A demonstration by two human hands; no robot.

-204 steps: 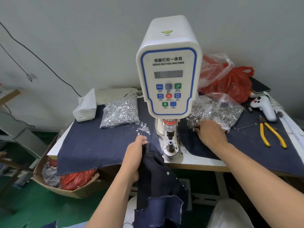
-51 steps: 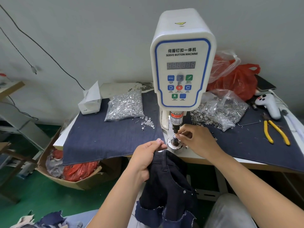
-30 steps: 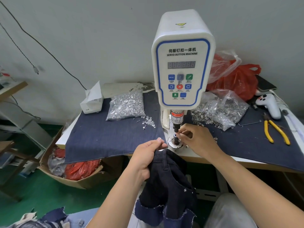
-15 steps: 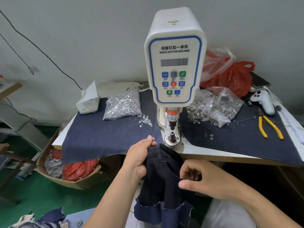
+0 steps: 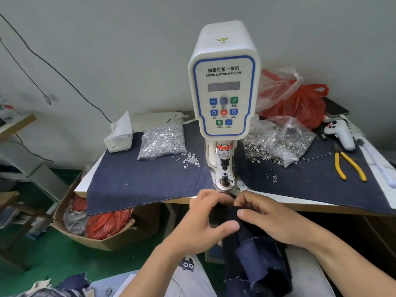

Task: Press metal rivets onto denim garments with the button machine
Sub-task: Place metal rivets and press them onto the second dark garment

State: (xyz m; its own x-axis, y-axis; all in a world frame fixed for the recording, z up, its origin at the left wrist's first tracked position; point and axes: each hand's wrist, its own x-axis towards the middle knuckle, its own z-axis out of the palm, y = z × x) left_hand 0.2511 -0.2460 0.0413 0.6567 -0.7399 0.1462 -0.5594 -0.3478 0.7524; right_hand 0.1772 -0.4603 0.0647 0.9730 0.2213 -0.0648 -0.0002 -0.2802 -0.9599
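Note:
The white servo button machine (image 5: 224,82) stands on the table, its lower die (image 5: 224,177) bare under the punch. A dark denim garment (image 5: 255,260) hangs in front of the table's edge, just below the die. My left hand (image 5: 205,221) grips the garment's upper edge from the left. My right hand (image 5: 265,217) pinches the same edge from the right, its fingers curled into the cloth. A clear bag of silver rivets (image 5: 162,140) lies left of the machine. Another bag of metal caps (image 5: 278,144) lies to its right.
Blue denim mats (image 5: 145,181) cover the table. Yellow pliers (image 5: 349,166), a white handheld tool (image 5: 340,133) and a red plastic bag (image 5: 300,103) sit at the right. A tissue box (image 5: 120,136) is at the left. A cardboard box (image 5: 96,230) stands below the table.
My right hand left the die, dropped to the garment and took hold of its top edge next to my left hand. Both hands now bunch the cloth just below the die.

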